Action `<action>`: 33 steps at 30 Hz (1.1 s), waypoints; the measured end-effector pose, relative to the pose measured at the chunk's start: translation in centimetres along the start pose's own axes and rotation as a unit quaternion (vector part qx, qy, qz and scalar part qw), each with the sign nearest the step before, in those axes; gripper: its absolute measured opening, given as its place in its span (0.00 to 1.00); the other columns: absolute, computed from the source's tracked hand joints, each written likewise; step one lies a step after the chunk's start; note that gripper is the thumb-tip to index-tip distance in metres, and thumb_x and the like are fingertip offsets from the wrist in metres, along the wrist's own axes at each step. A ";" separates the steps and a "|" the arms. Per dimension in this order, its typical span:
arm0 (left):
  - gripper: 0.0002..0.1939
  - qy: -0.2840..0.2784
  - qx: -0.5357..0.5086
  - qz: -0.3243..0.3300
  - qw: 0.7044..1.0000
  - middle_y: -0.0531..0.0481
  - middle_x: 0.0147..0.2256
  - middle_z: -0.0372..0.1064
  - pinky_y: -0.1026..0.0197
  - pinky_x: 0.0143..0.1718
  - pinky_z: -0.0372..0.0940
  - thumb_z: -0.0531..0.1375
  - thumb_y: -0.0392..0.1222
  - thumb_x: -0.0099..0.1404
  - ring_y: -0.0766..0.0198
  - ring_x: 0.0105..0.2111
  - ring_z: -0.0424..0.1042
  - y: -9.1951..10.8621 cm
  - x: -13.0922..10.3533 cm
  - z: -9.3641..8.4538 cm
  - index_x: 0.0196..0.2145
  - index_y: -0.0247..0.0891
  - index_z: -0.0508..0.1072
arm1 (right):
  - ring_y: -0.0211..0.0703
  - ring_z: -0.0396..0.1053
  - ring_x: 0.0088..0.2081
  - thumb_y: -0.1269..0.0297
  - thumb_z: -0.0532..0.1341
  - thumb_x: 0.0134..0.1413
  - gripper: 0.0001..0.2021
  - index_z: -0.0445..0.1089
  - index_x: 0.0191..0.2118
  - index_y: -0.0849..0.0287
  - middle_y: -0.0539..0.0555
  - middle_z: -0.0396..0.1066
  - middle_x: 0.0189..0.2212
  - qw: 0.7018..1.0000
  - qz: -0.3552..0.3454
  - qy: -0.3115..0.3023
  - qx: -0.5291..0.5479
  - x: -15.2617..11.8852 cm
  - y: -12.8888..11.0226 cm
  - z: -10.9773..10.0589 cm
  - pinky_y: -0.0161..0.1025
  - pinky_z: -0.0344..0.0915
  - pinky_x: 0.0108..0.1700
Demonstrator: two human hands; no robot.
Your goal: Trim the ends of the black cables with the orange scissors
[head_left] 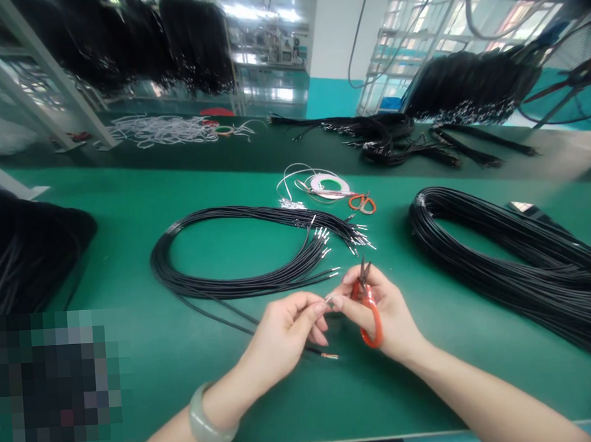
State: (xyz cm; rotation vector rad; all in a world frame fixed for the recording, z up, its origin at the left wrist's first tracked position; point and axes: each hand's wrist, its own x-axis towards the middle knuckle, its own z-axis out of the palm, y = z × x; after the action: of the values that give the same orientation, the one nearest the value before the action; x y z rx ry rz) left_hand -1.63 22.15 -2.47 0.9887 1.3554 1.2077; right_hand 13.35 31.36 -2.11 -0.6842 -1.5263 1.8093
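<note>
My left hand (287, 331) is closed in a pinch on the end of a black cable, mostly hidden by the fingers. My right hand (389, 315) holds orange-handled scissors (370, 316) against the palm, blades pointing away from me. Its thumb and index finger meet the left fingertips at the small pale cable end. Just ahead lies a looped bundle of black cables (240, 292) with several bare, light-coloured ends gathered at its right. A loose cable end (328, 356) with exposed wires rests below the left hand.
Behind the bundle lie a white ring of thin strip (329, 185) and another orange-handled pair of scissors (362, 203). A thick black cable coil (458, 264) stands right, a dark cable heap (26, 244) left. White strips (164, 130) and black cable bunches (385, 135) lie at the back.
</note>
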 end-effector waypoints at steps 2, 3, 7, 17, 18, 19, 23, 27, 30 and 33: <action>0.10 0.007 -0.014 0.008 1.000 0.51 0.29 0.71 0.65 0.32 0.68 0.59 0.45 0.66 0.67 0.28 0.72 0.1 0.1 0.0 0.35 0.35 0.73 | 0.38 0.67 0.31 0.57 0.67 0.52 0.15 0.61 0.39 0.54 0.46 0.67 0.30 0.998 0.003 -0.004 -0.066 -0.1 -0.4 -0.3 0.35 0.65 0.36; 0.09 0.013 -0.019 0.014 1.000 0.50 0.31 0.71 0.64 0.35 0.69 0.60 0.44 0.65 0.66 0.30 0.73 0.2 0.1 0.0 0.37 0.35 0.74 | 0.38 0.66 0.31 0.56 0.65 0.54 0.14 0.61 0.39 0.54 0.47 0.66 0.30 0.994 0.010 -0.017 -0.110 -0.1 -0.6 -0.4 0.35 0.64 0.35; 0.06 0.057 0.005 0.051 0.997 0.50 0.33 0.71 0.63 0.39 0.69 0.64 0.41 0.61 0.63 0.35 0.73 0.3 0.3 -0.2 0.33 0.36 0.76 | 0.38 0.62 0.29 0.53 0.61 0.58 0.13 0.60 0.40 0.53 0.47 0.65 0.30 0.949 0.053 -0.110 -0.291 -0.8 -1.1 -0.7 0.35 0.61 0.32; 0.03 0.122 -0.034 0.060 0.990 0.51 0.32 0.74 0.63 0.39 0.70 0.66 0.38 0.57 0.62 0.35 0.75 -0.4 0.4 0.3 0.31 0.37 0.77 | 0.41 0.64 0.29 0.53 0.58 0.61 0.12 0.57 0.42 0.52 0.48 0.68 0.31 0.899 0.023 -0.137 -0.416 -1.6 -0.6 -0.3 0.35 0.61 0.32; 0.03 0.119 -0.036 0.063 0.990 0.51 0.32 0.74 0.63 0.39 0.70 0.66 0.38 0.58 0.62 0.34 0.75 -0.5 0.4 0.3 0.30 0.36 0.76 | 0.42 0.66 0.30 0.53 0.58 0.61 0.12 0.57 0.42 0.52 0.49 0.69 0.32 0.897 0.022 -0.140 -0.418 -1.7 -0.5 -0.2 0.36 0.61 0.32; 0.03 0.117 -0.036 0.066 0.990 0.51 0.32 0.73 0.62 0.39 0.70 0.66 0.38 0.58 0.62 0.34 0.75 -0.5 0.4 0.3 0.30 0.36 0.76 | 0.43 0.67 0.30 0.53 0.58 0.61 0.12 0.57 0.42 0.52 0.50 0.70 0.33 0.896 0.019 -0.143 -0.420 -1.7 -0.5 -0.1 0.36 0.61 0.32; 0.02 0.123 -0.004 0.081 0.989 0.51 0.31 0.71 0.62 0.37 0.70 0.65 0.37 0.58 0.63 0.33 0.74 -0.5 0.3 0.4 0.28 0.36 0.75 | 0.43 0.69 0.29 0.53 0.58 0.60 0.12 0.57 0.40 0.53 0.51 0.71 0.32 0.887 0.003 -0.144 -0.438 -1.7 -0.1 0.1 0.36 0.61 0.30; 0.03 0.128 0.055 0.096 0.986 0.51 0.30 0.69 0.64 0.35 0.68 0.64 0.37 0.58 0.63 0.32 0.72 -0.5 0.2 0.5 0.27 0.36 0.75 | 0.42 0.67 0.25 0.50 0.58 0.60 0.14 0.57 0.37 0.53 0.50 0.70 0.28 0.869 -0.015 -0.137 -0.476 -1.5 0.4 0.0 0.35 0.60 0.28; 0.05 0.139 0.102 0.107 0.979 0.51 0.29 0.68 0.64 0.32 0.66 0.63 0.37 0.59 0.63 0.31 0.70 -0.6 0.2 0.6 0.26 0.37 0.75 | 0.44 0.68 0.27 0.49 0.58 0.60 0.14 0.58 0.37 0.54 0.52 0.70 0.30 0.852 -0.024 -0.137 -0.505 -1.4 0.5 0.0 0.36 0.61 0.29; 0.06 0.145 0.141 0.126 0.971 0.51 0.28 0.68 0.64 0.32 0.64 0.62 0.37 0.61 0.64 0.31 0.69 -0.7 0.1 0.6 0.26 0.38 0.75 | 0.45 0.69 0.29 0.50 0.56 0.62 0.13 0.58 0.38 0.54 0.53 0.70 0.31 0.845 -0.023 -0.142 -0.515 -1.3 0.6 0.1 0.37 0.62 0.31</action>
State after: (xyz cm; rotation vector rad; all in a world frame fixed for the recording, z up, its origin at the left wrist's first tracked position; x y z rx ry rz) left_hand -1.01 22.22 -3.16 1.2499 1.7052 1.4158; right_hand 14.02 30.31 -2.72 -0.8385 -2.7050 0.9391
